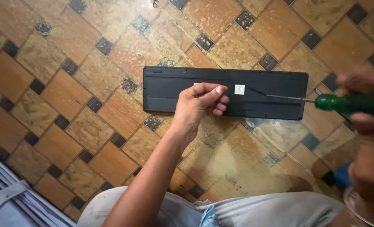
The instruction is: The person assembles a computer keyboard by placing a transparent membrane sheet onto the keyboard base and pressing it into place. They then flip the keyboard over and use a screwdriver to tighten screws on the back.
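Head view shows us a black keyboard (225,92) lying face-down on the floor, its flat underside up and its long axis running left to right across our view. 1 small white square sticker (239,89) sits near the middle of that underside.

Our left hand (201,103) rests on the keyboard's middle, fingers curled loosely inward with the thumb laid along the top; whether anything small is pinched inside we cannot tell. Our right hand (365,105), blurred at the right edge, is clamped around the green handle of a screwdriver (342,102). Its thin metal shaft reaches leftward, almost parallel to the keyboard's long axis, with the tip over the right half of the underside, just right of the sticker. So the keyboard lies straight ahead of us, the left hand is on it, and the right hand stands off its right end with only the tool reaching in.

Beneath it all is a tiled floor (65,92) in worn orange and tan squares with small dark inset squares, scuffed and stained nearer to us. Pale grey clothing (254,210) fills the bottom edge.
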